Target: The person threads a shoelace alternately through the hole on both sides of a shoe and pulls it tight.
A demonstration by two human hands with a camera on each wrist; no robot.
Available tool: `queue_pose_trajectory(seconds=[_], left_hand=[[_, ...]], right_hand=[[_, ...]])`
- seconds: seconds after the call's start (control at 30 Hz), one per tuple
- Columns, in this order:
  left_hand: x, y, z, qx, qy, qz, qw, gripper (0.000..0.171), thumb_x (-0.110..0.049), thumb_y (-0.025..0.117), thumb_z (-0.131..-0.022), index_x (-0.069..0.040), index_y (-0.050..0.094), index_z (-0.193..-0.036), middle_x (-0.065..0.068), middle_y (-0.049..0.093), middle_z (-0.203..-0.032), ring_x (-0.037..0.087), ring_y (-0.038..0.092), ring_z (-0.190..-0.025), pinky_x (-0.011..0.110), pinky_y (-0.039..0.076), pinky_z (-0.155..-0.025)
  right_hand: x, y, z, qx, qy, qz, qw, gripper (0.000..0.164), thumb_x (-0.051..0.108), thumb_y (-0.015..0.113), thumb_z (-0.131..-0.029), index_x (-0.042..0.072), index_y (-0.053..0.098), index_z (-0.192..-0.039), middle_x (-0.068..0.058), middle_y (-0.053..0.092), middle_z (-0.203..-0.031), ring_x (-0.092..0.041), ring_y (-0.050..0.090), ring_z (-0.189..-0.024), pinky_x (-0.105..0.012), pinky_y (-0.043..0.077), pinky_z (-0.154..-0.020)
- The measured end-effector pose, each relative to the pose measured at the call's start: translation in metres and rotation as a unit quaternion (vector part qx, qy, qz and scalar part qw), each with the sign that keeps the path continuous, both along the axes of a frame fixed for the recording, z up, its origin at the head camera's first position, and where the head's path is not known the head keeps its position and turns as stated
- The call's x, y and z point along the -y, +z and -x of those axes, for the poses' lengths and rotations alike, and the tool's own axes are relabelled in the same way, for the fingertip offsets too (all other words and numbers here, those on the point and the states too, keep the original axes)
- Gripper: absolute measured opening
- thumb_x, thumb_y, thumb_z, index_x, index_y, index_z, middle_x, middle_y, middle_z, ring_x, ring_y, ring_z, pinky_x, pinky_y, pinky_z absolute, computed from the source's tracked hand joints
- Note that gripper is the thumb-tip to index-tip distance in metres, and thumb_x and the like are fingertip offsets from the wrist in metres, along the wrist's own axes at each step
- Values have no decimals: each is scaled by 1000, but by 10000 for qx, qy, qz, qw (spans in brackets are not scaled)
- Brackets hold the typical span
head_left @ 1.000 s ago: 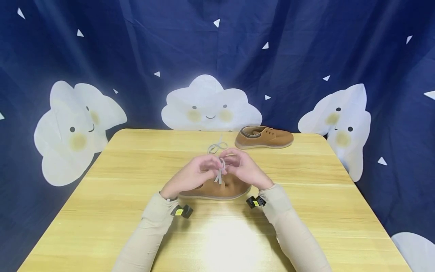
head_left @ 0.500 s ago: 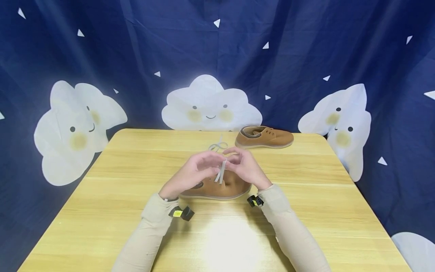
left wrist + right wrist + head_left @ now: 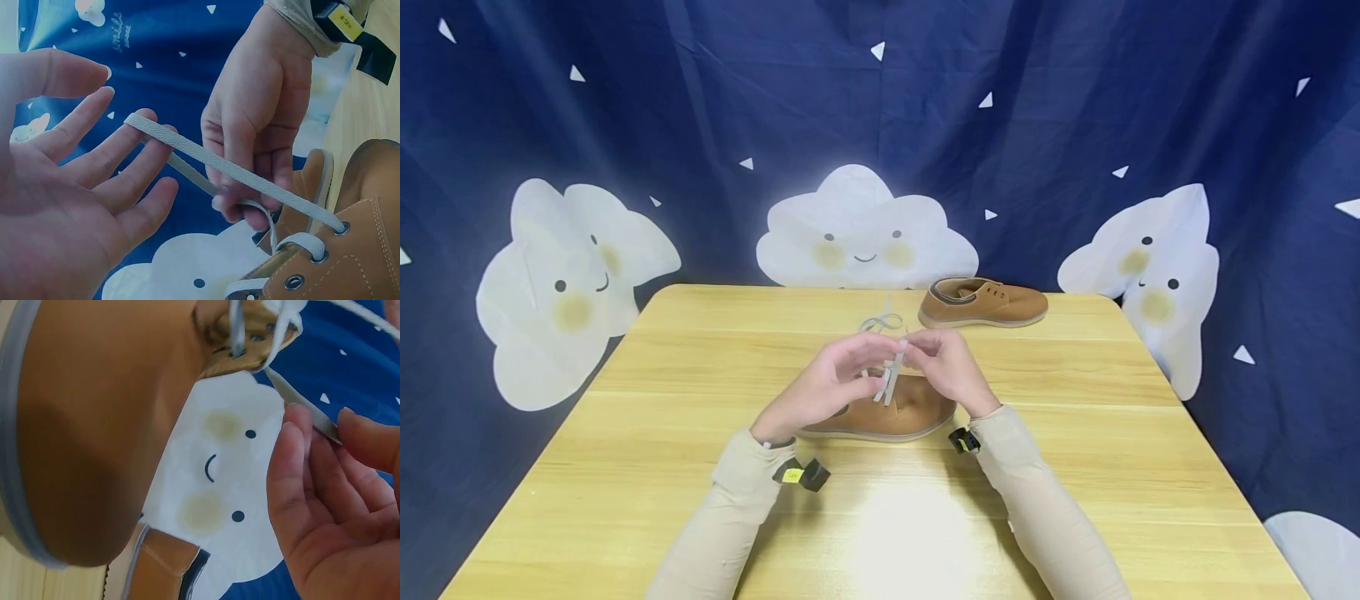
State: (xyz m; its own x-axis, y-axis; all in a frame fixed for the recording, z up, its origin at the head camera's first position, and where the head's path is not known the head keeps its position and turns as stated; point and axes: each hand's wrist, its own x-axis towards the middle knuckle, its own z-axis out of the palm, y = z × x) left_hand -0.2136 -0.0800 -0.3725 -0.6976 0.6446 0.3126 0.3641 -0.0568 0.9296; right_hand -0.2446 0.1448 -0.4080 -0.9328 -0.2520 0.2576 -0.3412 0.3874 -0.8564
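A brown leather shoe (image 3: 917, 421) lies sideways on the table below both hands, its upper part partly hidden by them. Its flat grey shoelace (image 3: 250, 178) runs from the metal eyelets up to my left hand (image 3: 831, 385). In the left wrist view the lace bends over the tips of two fairly straight fingers of that hand, with the thumb apart. My right hand (image 3: 953, 371), on the far side of the eyelets, pinches a stretch of the lace between thumb and fingers, as the right wrist view shows (image 3: 337, 544).
A second brown shoe (image 3: 988, 310), no lace seen in its eyelets, stands at the table's back edge. A loose grey lace (image 3: 880, 322) lies curled behind the hands. The wooden table (image 3: 625, 467) ends at a blue curtain (image 3: 880, 108) with cloud prints.
My right hand's fingers, arched and spread half a second ago, have drawn together on the lace. My left hand has come slightly away from the right one and its fingers have straightened.
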Motion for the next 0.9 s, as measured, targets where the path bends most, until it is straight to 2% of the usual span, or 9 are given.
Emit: queue_pose_trajectory(seconds=[0.17,0.33,0.4,0.53,0.63,0.73,0.9], left_hand=[[0,1,-1,-47,-73,-62,9999,44,2,61,-95,-1,58,-139,27,57,-144,44,52,-138,52,45,-116],[0,1,0,-165,-168,-15,9997,47,6,60,-94,-2,57,-141,24,57,-146,38,53,-139,49,47,-114],[1,0,0,-227,-220,74,9995,48,6,61,-95,-3,57,-142,22,56,-147,34,54,-139,43,48,-113],[3,-1,1,-406,-326,332,9981,47,1,62,-97,-4,57,-143,20,57,-148,37,55,-135,36,53,-105],[5,-2,4,-566,-319,616,9960,45,-2,61,-99,-7,57,-143,17,58,-149,37,57,-134,41,55,-103],[8,-2,8,-704,-59,893,9935,42,-4,59,-101,-7,58,-142,15,60,-146,33,60,-133,50,53,-107],[15,-4,15,-1009,852,1460,9804,36,-8,60,-101,-7,63,-136,10,69,-133,29,67,-119,51,55,-104]], right_hand=[[-3,-2,3,56,-110,-130,9998,18,9,67,-99,0,78,-109,-18,80,-104,-31,79,-92,-38,64,-85],[-5,-4,4,154,-271,-343,9989,16,2,71,-93,1,80,-105,-17,80,-106,-28,79,-89,-38,64,-83],[-6,-5,4,208,-377,-385,9983,15,1,72,-91,2,81,-103,-17,80,-104,-27,79,-86,-36,64,-81],[-7,-7,6,223,-591,-228,9977,14,2,73,-91,0,81,-102,-18,80,-102,-27,79,-85,-33,64,-78],[-7,-8,7,136,-634,141,9978,16,6,72,-94,-3,79,-105,-19,79,-102,-28,79,-87,-33,64,-80],[-6,-8,7,163,-533,631,9965,21,14,74,-95,-2,78,-108,-20,79,-99,-24,79,-88,-33,64,-83],[-3,-9,9,444,-253,1230,9911,23,18,72,-98,-1,78,-109,-23,79,-94,-24,79,-85,-34,64,-83]])
